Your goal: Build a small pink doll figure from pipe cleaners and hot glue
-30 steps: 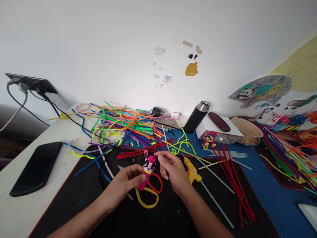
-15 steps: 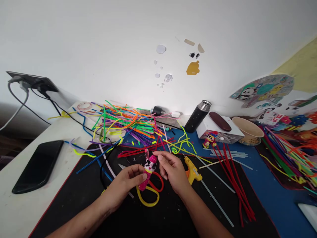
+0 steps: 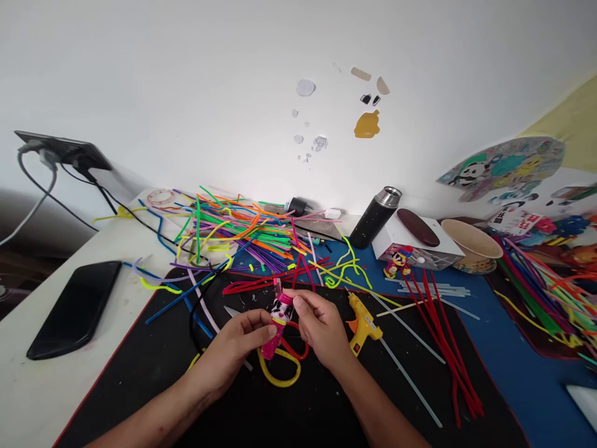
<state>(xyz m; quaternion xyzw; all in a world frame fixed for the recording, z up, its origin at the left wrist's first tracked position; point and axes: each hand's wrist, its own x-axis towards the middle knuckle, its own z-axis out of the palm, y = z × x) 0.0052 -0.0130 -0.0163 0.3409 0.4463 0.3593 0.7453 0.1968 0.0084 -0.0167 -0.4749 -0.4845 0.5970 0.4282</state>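
Seemingly near done, the pipe-cleaner doll (image 3: 278, 322) sits pinched in left hand (image 3: 233, 343) fingers; right hand (image 3: 321, 326) fingers nip its pink top, finishing left.

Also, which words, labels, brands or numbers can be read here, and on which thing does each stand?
None reads clearly.
Red-and-white packet at the right wall: dark characters, too blurred.
Panda picture: no legible words.
White box, black flask, phone: no text seen.
Pink figure held by left hand and right hand: no lettering seen.
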